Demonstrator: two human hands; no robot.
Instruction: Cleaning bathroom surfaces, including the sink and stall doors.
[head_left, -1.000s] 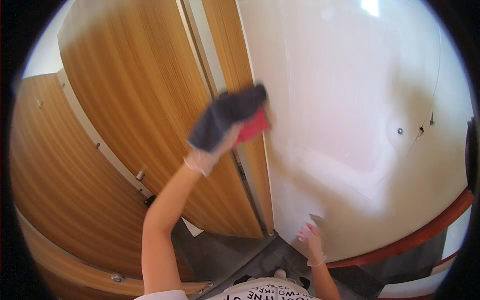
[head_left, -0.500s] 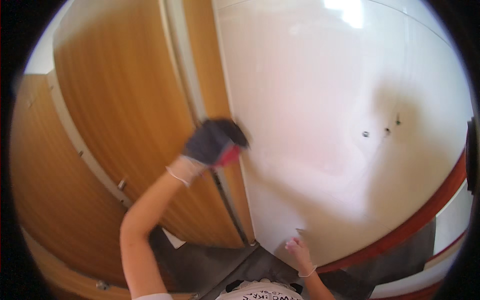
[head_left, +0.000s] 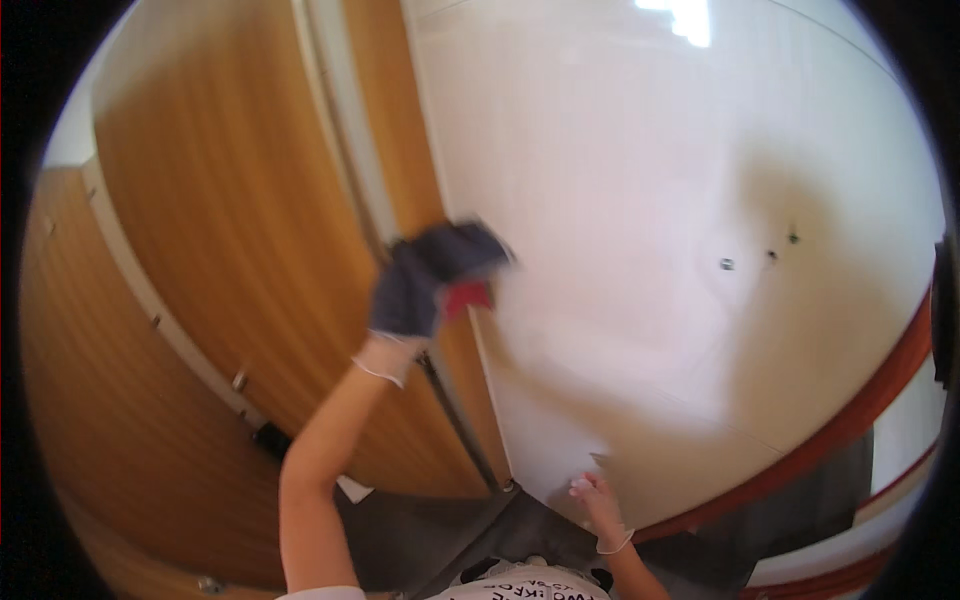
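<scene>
My left hand (head_left: 405,290) is up at the joint between the wooden panels and the white wall. A dark blue cloth (head_left: 440,260) with a red patch covers it and hides its fingers; the hand holds the cloth against or close to the wall edge. A thin clear glove cuff shows at that wrist. My right hand (head_left: 600,500), also in a thin clear glove, is low in front of the white wall (head_left: 590,190). Its fingers are curled in; whether anything small is in them I cannot make out. A small grey mark shows just above them.
A wooden door panel (head_left: 230,230) with a metal edge strip (head_left: 360,180) fills the left. Several small fittings or holes (head_left: 727,264) sit on the white wall. A dark red trim (head_left: 780,480) curves along its right edge. Dark floor (head_left: 420,530) lies below.
My left hand has tilted more upright and shifted slightly right with the cloth, whose top edge now reaches farther right. My right hand has hardly moved. The view has shifted a little.
</scene>
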